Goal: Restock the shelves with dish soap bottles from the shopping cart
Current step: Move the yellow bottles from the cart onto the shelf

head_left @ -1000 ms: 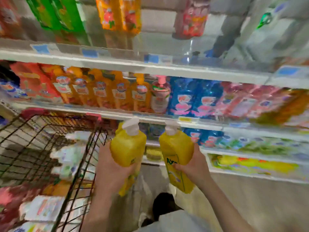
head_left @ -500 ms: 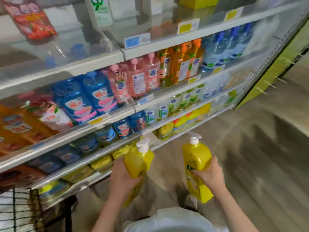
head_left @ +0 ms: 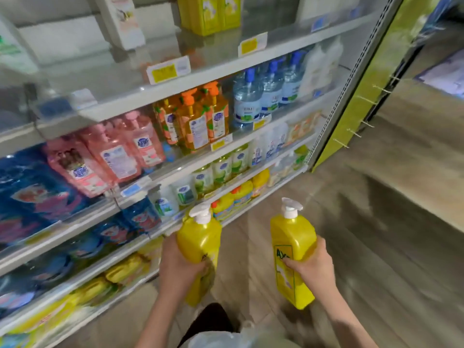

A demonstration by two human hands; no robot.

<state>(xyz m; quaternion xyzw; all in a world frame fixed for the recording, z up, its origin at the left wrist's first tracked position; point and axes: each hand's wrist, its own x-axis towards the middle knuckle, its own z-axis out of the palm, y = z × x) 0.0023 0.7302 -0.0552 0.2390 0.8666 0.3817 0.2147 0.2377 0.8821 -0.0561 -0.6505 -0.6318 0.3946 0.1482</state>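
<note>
My left hand grips a yellow dish soap bottle with a white pump top, held upright close to the front of the lower shelves. My right hand grips a second yellow pump bottle with a green-lettered label, held over the aisle floor to the right. Similar yellow bottles stand on the bottom shelf, just ahead of the left bottle. The shopping cart is out of view.
The shelving unit runs along the left, stocked with pink, orange, blue and clear bottles, and blue and yellow refill pouches lower down. Its yellow-green end panel carries small hooks. Wooden floor opens to the right.
The view has swung right along the shelves; the cart has left the frame. Both hands still hold their yellow bottles, now in front of the shelf section near the end panel.
</note>
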